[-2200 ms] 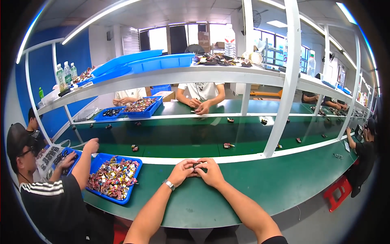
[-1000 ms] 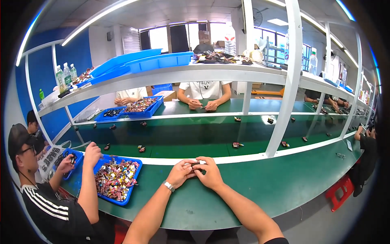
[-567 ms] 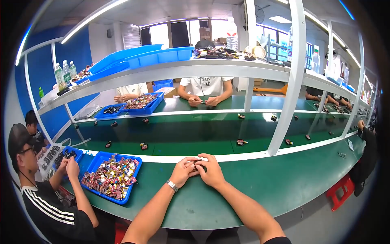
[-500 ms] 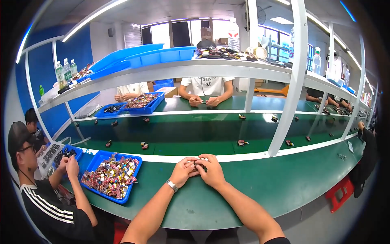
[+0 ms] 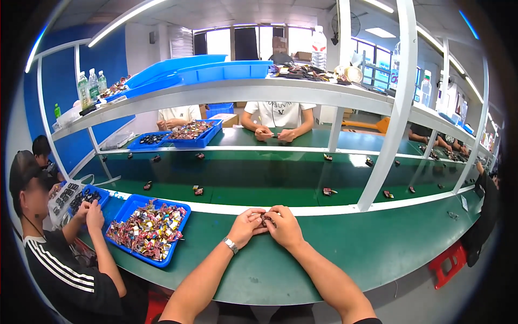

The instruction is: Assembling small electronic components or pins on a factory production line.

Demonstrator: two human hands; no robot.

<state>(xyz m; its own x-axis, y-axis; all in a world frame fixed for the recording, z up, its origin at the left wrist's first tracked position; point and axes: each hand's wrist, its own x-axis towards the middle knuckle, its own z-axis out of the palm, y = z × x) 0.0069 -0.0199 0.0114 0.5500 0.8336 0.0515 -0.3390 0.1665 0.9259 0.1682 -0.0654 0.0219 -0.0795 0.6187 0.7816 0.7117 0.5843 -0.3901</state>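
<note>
Small dark part: held up between the two hands over the near side of the green bench (image 5: 334, 259); little of the small dark part (image 5: 265, 218) shows past the fingers, so its exact shape cannot be told
Left hand: the left hand (image 5: 245, 227) has its fingers closed on the part's left side
Right hand: the right hand (image 5: 284, 228) has thumb and fingertips pinched on its right side, near the left fingertips
Handling: likely light and stiff-bodied, perhaps smooth enough to slip; any thin leads would be the fragile bit
Hold: best taken by the body's edges, with a light fingertip pinch
Blue tray: to the left, the blue tray (image 5: 186, 217) is heaped with small multicoloured pieces (image 5: 148, 229)
Belt: beyond the hands, the dark green belt (image 5: 259, 186) carries scattered small pieces
</note>
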